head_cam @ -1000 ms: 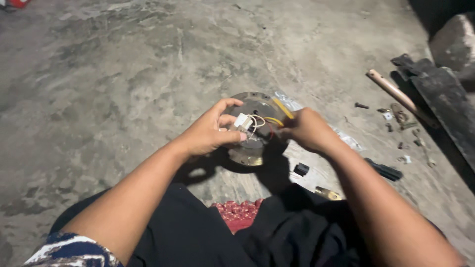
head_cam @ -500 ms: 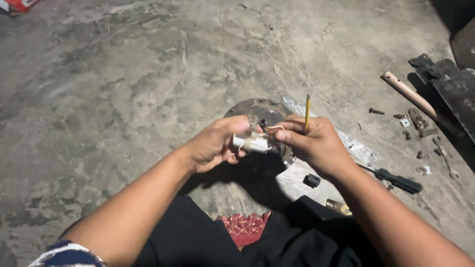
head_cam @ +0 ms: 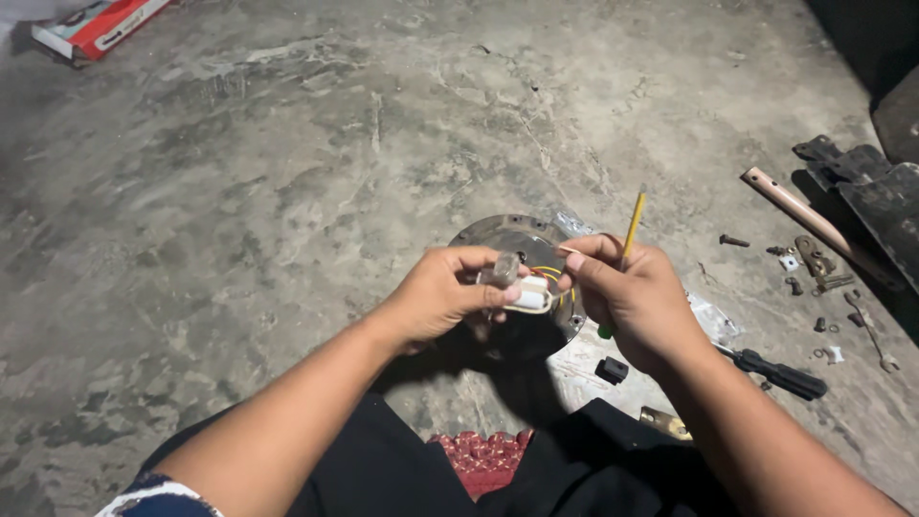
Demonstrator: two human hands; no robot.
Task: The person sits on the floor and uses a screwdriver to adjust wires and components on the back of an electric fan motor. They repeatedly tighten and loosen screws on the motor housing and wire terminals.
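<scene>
The left hand (head_cam: 442, 297) pinches a small white block (head_cam: 529, 295) above the round metal plate (head_cam: 522, 287) on the floor (head_cam: 287, 191). The right hand (head_cam: 632, 297) grips a yellow stick (head_cam: 634, 222); a slip may tear the thin wires (head_cam: 549, 274).

Concrete floor (head_cam: 287, 191): round metal plate (head_cam: 507, 239), screwdriver (head_cam: 775, 373), screws (head_cam: 735, 241), red box (head_cam: 100, 24).

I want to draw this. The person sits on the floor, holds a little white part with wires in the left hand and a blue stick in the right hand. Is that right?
Almost. The stick in the right hand is yellow, not blue, as the head view shows. The left hand does hold the little white part with wires.
</scene>
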